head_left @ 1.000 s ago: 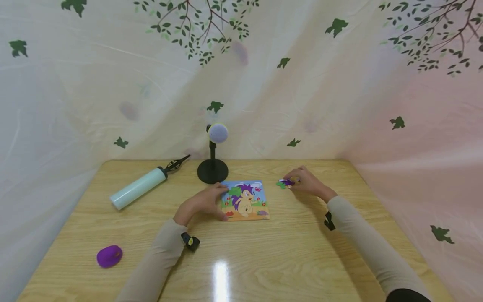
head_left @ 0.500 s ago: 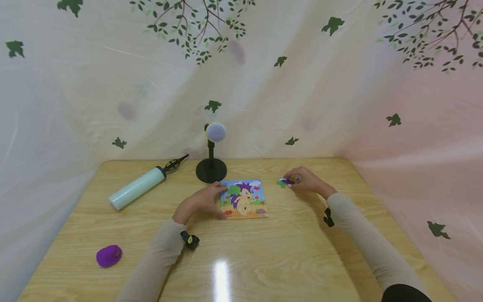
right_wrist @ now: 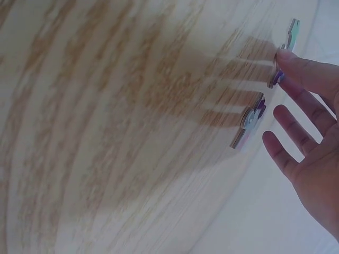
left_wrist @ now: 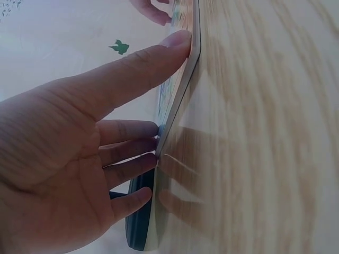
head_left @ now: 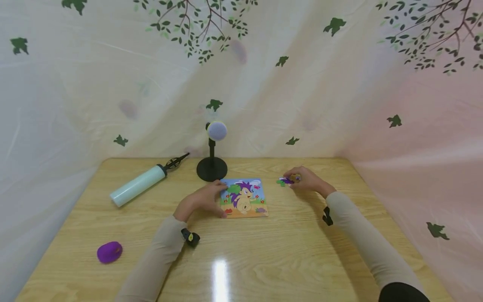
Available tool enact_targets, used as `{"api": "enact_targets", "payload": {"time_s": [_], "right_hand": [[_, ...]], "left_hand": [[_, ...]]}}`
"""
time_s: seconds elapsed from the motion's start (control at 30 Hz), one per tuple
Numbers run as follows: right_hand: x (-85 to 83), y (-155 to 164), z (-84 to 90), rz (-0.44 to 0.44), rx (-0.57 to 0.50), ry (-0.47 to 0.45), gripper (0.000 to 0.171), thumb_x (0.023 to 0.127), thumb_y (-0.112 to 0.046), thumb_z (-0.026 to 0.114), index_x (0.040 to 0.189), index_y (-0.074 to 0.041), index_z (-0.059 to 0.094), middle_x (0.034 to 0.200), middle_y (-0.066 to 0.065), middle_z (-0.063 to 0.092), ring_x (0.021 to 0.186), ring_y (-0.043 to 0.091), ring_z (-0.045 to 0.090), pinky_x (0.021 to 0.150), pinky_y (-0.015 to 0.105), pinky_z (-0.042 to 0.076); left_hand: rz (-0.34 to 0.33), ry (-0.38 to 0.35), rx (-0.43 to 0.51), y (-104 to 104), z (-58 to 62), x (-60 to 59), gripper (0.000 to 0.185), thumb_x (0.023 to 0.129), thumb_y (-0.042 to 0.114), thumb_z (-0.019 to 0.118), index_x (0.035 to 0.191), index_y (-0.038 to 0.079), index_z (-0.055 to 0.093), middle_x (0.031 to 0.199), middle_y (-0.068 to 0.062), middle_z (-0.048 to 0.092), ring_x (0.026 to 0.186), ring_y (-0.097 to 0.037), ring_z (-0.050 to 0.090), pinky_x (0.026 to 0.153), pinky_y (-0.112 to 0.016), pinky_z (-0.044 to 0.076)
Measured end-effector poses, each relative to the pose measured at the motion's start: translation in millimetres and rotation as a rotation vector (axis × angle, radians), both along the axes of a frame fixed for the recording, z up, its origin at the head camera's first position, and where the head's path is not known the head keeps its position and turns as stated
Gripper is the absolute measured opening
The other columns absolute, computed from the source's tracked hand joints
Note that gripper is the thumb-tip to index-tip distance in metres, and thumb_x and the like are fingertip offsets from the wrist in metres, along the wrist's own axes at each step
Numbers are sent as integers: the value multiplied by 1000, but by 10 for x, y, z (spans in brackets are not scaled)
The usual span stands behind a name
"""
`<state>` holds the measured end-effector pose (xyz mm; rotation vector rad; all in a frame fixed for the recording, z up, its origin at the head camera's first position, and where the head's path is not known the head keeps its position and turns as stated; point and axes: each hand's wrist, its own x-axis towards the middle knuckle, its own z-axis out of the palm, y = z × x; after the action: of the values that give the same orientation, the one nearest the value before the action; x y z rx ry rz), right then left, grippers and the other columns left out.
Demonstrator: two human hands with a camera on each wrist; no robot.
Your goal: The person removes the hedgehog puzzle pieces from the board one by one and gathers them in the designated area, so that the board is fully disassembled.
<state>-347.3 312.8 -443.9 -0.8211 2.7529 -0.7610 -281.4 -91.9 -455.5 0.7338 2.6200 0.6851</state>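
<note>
- A purple lump (head_left: 109,252) lies near the front left corner of a wooden table (head_left: 264,260).
- Farther back on the left, a pale green pump (head_left: 138,185) lies on its side, its black nozzle toward the back wall.
- A small fan on a black round stand (head_left: 212,167) is at the back middle of the table.
- The left hand (head_left: 203,200) rests on the table with fingers straight and slightly spread; its thumb and fingertips (left_wrist: 177,39) press against the left edge of a picture puzzle board (head_left: 244,199).
- The puzzle board lies flat near the middle of the table, just in front of the fan stand, showing a cartoon animal with purple spikes.
- To the right of the board, a few loose puzzle pieces (head_left: 284,181) lie on the table.
- The right hand (head_left: 307,181) is over those pieces, fingers straight and spread; one fingertip (right_wrist: 288,58) touches a piece, with another piece (right_wrist: 249,120) just beside it.
</note>
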Motion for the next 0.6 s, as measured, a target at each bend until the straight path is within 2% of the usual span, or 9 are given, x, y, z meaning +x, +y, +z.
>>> {"api": "enact_targets", "payload": {"time_s": [0.17,0.4,0.6], "right_hand": [[9,-16,15,-2,3,-12,39,89,3,73,128,5,66,132,28,64,124,47,58,107,64,46],[21,-31,32,-13,40,2,42,89,2,72,131,5,64,135,26,63,130,48,53,109,65,43],[40,-92,125,-1,9,14,41,93,2,67,134,5,61,138,28,60,132,50,50,108,68,42]], "left_hand": [[8,-5,10,-3,20,29,99,77,39,90,155,5,40,159,-18,36,150,-39,34,125,-52,31],[-15,4,23,-11,19,39,99,78,40,88,155,1,39,159,-18,36,150,-37,34,125,-51,31],[-29,11,16,-42,26,46,100,78,41,88,155,0,39,159,-19,35,150,-38,33,125,-51,31]]}}
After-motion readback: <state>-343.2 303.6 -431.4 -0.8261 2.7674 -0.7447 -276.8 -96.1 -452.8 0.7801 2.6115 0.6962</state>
